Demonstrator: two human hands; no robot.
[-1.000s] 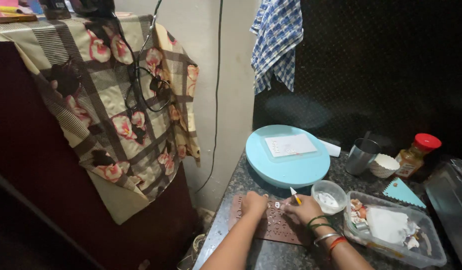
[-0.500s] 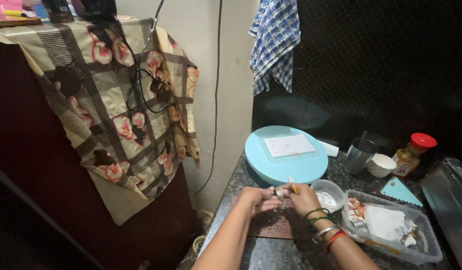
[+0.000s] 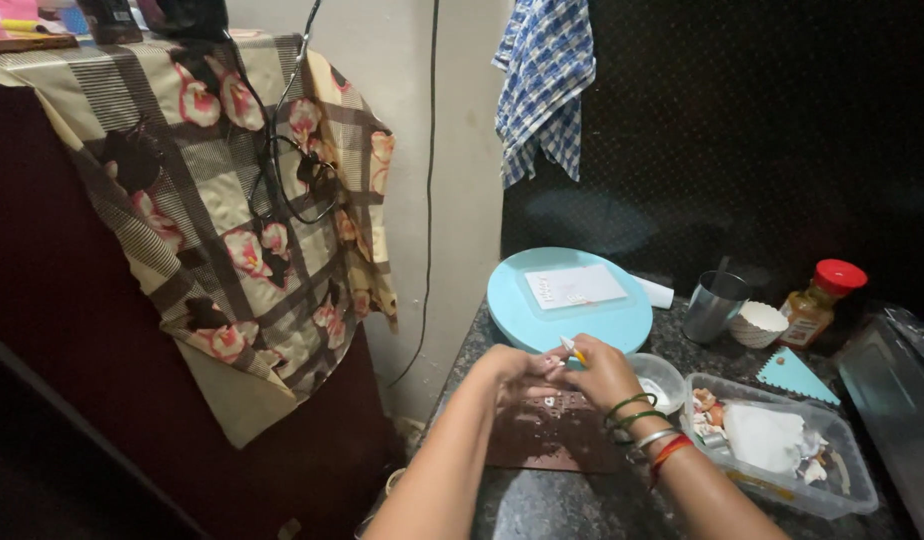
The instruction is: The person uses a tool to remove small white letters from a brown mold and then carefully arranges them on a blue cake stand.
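My right hand [image 3: 600, 373] grips a small yellow-tipped tool [image 3: 573, 350], its tip pointing up and left. My left hand [image 3: 515, 364] meets it at the fingertips, pinching something tiny and pale that I cannot make out. Both hands hover over a brown rectangular mat [image 3: 542, 432] with small white pieces on it, lying on the dark speckled counter [image 3: 542, 505]. Bangles and a red thread circle my right wrist. A small clear bowl [image 3: 667, 375] sits just right of my right hand.
A round light-blue turntable [image 3: 542, 310] with a white card stands behind the hands. To the right are a clear plastic tub [image 3: 832, 490] of paper scraps, a metal cup [image 3: 714, 305], a paper cup, a red-capped jar [image 3: 822, 296] and a teal scraper [image 3: 797, 377]. A floral cloth [image 3: 232, 220] drapes furniture left.
My hands lifted off the mat and came together above it. The left hand moved right and up to meet the tool in my right hand.
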